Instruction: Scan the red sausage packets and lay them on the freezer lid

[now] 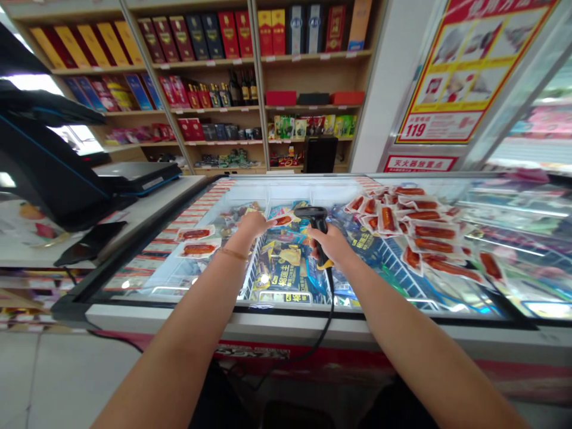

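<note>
My left hand [252, 224] pinches one end of a vacuum-packed sausage [283, 220] above the glass top of a chest freezer [179, 314]. My right hand [329, 243] is wrapped round the grip of a black barcode scanner [311, 212], whose head points left, close to the sausage pack. From the scanner's grip a black cable [329, 316] runs down over the freezer's front edge. To the right lies a heap of similar sausage packs [433, 230] on the glass. Two more packs [199, 248] lie left of my left forearm.
Bagged frozen goods [286, 268] in white wire baskets show through the glass. A black checkout machine [49, 155] and a flat scale [138, 173] stand on the left counter. Shelves of boxed goods [196, 39] line the back, beside a wall poster [473, 71].
</note>
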`<state>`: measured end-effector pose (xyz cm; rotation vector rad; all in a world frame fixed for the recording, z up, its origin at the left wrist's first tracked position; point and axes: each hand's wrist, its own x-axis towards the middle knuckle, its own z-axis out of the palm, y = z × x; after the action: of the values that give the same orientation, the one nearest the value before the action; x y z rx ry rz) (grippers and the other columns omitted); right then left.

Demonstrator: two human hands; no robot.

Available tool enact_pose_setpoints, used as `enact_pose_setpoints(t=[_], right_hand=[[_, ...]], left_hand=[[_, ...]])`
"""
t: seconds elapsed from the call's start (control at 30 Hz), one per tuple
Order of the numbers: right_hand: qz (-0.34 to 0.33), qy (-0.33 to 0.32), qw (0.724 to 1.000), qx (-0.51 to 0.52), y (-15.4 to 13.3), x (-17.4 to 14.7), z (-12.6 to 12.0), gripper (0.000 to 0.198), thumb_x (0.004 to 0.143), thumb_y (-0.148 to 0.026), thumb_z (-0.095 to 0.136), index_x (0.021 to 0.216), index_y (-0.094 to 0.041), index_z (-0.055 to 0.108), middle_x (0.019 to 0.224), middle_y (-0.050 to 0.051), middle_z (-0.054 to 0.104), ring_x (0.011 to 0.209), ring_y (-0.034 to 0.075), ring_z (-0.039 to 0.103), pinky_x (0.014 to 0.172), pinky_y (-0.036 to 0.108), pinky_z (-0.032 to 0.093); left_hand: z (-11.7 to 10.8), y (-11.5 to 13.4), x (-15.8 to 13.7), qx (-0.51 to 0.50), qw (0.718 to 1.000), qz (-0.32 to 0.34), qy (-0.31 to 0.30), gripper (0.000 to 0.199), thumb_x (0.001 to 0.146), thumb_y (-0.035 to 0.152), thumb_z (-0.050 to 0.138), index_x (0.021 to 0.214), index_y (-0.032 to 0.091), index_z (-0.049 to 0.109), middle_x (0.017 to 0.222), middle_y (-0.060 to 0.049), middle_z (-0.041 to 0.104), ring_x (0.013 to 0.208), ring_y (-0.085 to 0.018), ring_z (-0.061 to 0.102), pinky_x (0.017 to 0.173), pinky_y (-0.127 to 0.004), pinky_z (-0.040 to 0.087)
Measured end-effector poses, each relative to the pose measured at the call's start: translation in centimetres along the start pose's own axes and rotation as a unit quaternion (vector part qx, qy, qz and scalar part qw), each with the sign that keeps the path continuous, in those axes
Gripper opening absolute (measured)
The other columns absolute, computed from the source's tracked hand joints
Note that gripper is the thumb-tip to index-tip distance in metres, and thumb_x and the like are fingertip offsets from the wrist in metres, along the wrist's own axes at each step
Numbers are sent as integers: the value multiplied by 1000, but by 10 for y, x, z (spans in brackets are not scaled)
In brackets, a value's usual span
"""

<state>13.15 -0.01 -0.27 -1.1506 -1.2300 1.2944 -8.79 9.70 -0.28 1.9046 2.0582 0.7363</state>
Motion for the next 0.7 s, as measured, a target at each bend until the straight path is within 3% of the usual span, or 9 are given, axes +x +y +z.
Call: enact_pose_setpoints(t=[0.13, 0.33, 0.53, 0.7], right_hand=[[0, -3, 1000, 1, -1, -3, 2, 23, 75, -31, 67, 88, -20, 51, 50, -7, 53, 34, 11, 49, 34, 23, 39], [10, 3, 1000, 0, 1, -5, 4, 21, 77, -29, 66, 87, -20, 50, 50, -7, 53, 33, 11, 49, 35, 23, 41], [10, 0, 1000, -12, 3, -5, 5, 19, 79, -28, 65, 88, -20, 51, 49, -7, 53, 32, 12, 50, 33, 22, 39], [11, -1, 1000, -19, 2, -7, 6, 16, 82, -27, 63, 88, -21, 50, 50, -7, 53, 33, 11, 51, 33, 22, 38]], left_hand=[[3, -6, -8, 54, 998, 15, -21, 27, 72, 42, 72, 84, 19, 69, 101, -13, 70, 104, -31, 63, 91, -37, 46], [3, -14, -11, -97, 992, 71, -23, 31, 59, 17, 77, 89, 16, 68, 86, -5, 68, 83, -20, 65, 79, -30, 50], [8, -15, -12, -159, 985, 62, -13, 24, 60, 24, 78, 83, 17, 72, 76, -2, 68, 77, -19, 64, 74, -31, 50], [13, -8, -15, -137, 987, 75, 46, 27, 67, 21, 72, 94, 17, 73, 90, -4, 72, 85, -20, 65, 83, -32, 49]])
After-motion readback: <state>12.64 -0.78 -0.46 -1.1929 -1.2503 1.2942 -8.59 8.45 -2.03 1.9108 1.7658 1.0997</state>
